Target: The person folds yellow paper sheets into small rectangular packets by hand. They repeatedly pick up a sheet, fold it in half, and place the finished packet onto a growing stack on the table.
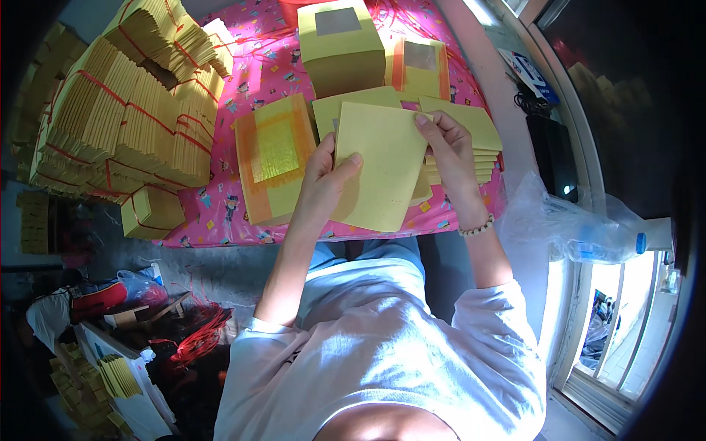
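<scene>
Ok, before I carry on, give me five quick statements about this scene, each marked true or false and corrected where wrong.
1. The left hand and the right hand both hold a piece of yellow paper. True.
2. A beaded bracelet is on the left wrist. False: the beaded bracelet is on the right wrist.
3. The tablecloth is pink with printed figures. True.
4. The yellow paper bundles at the left are untied. False: red string runs around them.
5. The cap on the clear plastic bottle is red. False: the clear plastic bottle has a blue cap.
</scene>
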The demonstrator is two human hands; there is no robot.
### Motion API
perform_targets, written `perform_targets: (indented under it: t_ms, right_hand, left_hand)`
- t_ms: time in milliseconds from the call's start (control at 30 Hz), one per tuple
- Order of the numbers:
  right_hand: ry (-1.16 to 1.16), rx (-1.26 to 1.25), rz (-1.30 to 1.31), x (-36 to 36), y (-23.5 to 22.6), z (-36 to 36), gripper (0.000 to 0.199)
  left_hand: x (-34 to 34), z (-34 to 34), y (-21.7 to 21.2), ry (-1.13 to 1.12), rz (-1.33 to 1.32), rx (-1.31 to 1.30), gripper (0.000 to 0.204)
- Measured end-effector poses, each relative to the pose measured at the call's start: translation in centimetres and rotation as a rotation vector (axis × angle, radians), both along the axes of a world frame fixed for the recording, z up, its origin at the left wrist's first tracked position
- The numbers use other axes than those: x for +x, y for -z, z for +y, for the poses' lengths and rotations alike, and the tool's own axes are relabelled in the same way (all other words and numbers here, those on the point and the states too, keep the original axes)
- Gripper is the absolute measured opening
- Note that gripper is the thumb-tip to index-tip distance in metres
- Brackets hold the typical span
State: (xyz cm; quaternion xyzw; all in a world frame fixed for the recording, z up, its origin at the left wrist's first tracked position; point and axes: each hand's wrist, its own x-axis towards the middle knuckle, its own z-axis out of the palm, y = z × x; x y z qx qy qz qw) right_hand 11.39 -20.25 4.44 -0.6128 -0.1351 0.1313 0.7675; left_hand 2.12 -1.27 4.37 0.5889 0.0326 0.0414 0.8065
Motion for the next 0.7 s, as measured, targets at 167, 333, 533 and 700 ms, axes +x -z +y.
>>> perform_targets:
  t_ms: [167,333,533,700]
  right_hand:
    - [-0.014,-0.048,0.097,-1.9,-2.0,0.4,0.026]
    - [-0.196,-0.199,0.028,-1.9,0.7,-0.6,0.03]
    - [-0.204,-0.309,0.089,-1.4,-0.3,-0.5,0.035]
    - [-0.233,-0.332,0.119,-1.3,0.9,-0.7,0.04]
  left_hand:
    - [0.3,0.0,-0.3,-0.013,0.004,-0.032,0.029]
    - [1.4,0.4,-0.5,0.052,0.06,-0.03,0.033]
    - [3.1,1.1,1.0,0.086,0.136,-0.025,0.039]
    - [3.8,1.3,0.6,0.107,0.171,-0.048,0.039]
